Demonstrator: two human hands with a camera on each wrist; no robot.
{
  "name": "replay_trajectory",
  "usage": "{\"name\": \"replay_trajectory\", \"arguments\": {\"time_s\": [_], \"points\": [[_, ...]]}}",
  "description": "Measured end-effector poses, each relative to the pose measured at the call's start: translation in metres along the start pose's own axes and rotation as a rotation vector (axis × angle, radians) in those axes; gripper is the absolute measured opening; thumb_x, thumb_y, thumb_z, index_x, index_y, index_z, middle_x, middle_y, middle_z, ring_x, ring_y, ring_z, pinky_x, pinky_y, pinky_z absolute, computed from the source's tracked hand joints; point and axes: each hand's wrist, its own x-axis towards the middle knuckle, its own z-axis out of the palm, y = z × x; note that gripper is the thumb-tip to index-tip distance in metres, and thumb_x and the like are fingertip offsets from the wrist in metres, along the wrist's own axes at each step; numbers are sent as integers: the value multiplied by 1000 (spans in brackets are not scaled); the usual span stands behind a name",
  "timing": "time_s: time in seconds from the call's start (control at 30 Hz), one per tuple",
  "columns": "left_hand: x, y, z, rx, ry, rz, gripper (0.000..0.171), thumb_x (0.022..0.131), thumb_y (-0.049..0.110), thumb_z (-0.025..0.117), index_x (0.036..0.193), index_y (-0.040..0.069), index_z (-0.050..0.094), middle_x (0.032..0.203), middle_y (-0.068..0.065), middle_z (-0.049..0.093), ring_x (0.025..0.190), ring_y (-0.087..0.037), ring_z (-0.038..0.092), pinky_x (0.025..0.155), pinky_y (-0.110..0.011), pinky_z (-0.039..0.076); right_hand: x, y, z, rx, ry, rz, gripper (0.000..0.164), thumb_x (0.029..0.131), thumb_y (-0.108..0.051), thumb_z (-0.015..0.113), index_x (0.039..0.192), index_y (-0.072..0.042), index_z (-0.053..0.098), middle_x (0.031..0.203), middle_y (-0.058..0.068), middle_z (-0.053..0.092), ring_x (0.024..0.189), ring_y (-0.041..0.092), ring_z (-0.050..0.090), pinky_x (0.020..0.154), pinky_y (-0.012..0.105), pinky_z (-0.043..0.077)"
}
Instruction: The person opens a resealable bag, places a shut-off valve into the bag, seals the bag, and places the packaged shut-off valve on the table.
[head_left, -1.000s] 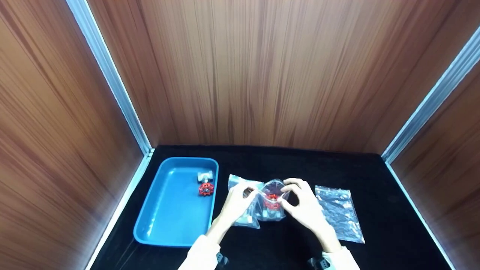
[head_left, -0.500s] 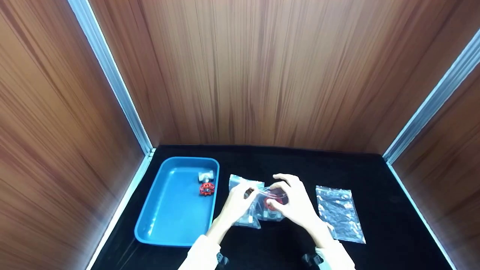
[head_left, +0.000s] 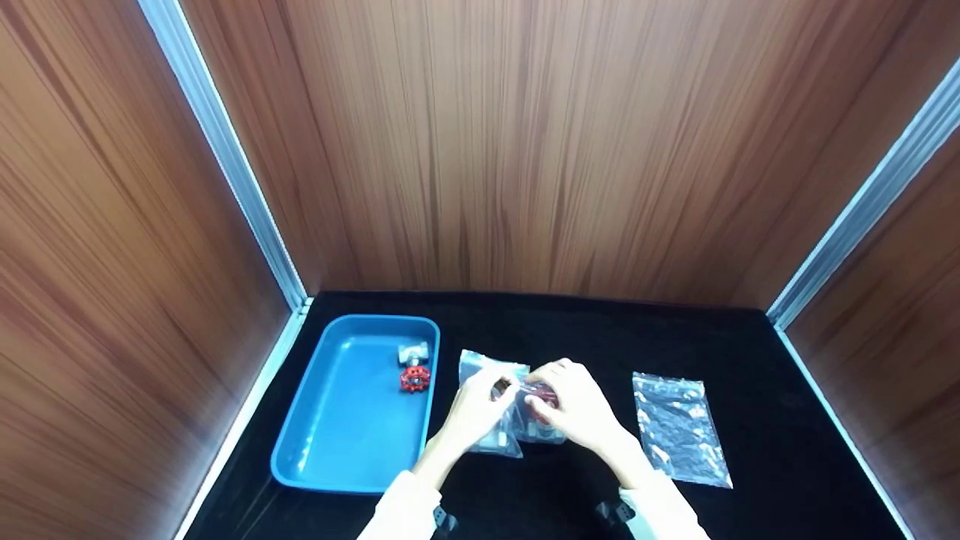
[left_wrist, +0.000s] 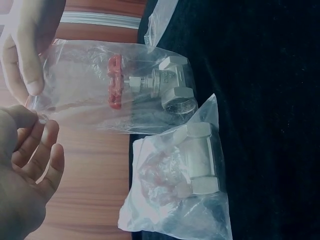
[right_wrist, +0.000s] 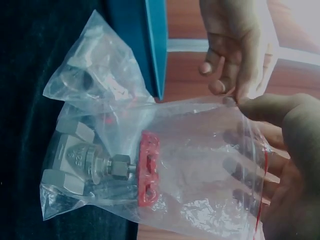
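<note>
A clear zip bag [right_wrist: 195, 175] stands between my hands, holding a metal gate valve [right_wrist: 75, 157] with a red handwheel [right_wrist: 148, 170]. My left hand [head_left: 476, 409] pinches one top corner of this bag. My right hand [head_left: 577, 405] pinches the bag's top edge close beside it, thumb on the near side and fingers behind, as the right wrist view shows. The valve body is at the bottom of the bag, wheel toward the mouth. Next to it, partly behind my left hand, lies a second clear bag [left_wrist: 175, 185] with another red-wheeled valve inside.
At the left is a blue tray [head_left: 352, 427], with a loose red-wheeled valve [head_left: 415, 367] near its right wall. A flat clear bag [head_left: 681, 431] lies to the right on the black cloth [head_left: 780, 420]. Wood-grain panels [head_left: 510, 150] enclose the back and sides.
My right hand has moved left along the bag's mouth toward my left hand. The mouth, wide apart a second ago, now looks flattened. My left hand has stayed in place.
</note>
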Motion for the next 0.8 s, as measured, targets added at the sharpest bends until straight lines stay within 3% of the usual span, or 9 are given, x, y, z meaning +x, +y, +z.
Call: {"name": "replay_trajectory", "arguments": {"time_s": [0.2,0.3,0.4,0.57,0.8], "points": [[-1,1,0,-32,-17,-9,7,100,17,71,102,12,75,97,0,74,80,-3,61,76,-33,59,-1,-3,2,-39,-5,71,15,88,-23,84,96,-22,72,93,-6,70,87,15,63,77,40,53],[-1,2,-1,-40,-20,-8,5,99,15,71,101,12,75,97,-1,74,80,-3,61,76,-32,58,-2,-5,2,-20,-14,122,16,86,-25,84,96,-24,71,90,-7,69,83,12,61,73,38,53],[-2,3,-1,-43,-24,-12,4,97,13,71,100,12,74,95,-1,73,80,-2,61,75,-30,58,-3,-6,2,8,-9,141,17,86,-26,84,96,-25,71,91,-8,68,84,9,59,73,36,53],[-2,4,-1,-46,-38,-11,3,97,12,70,99,11,72,93,-2,72,81,-8,64,78,-39,60,-2,-6,2,24,7,127,16,86,-25,84,95,-25,70,91,-9,68,85,7,59,74,36,53],[-2,3,-1,-40,-41,5,5,96,13,72,100,12,73,92,-1,71,83,-14,67,76,-28,57,-1,-8,2,44,-3,162,19,83,-22,86,94,-26,70,87,-10,66,81,5,55,70,33,52]]}}
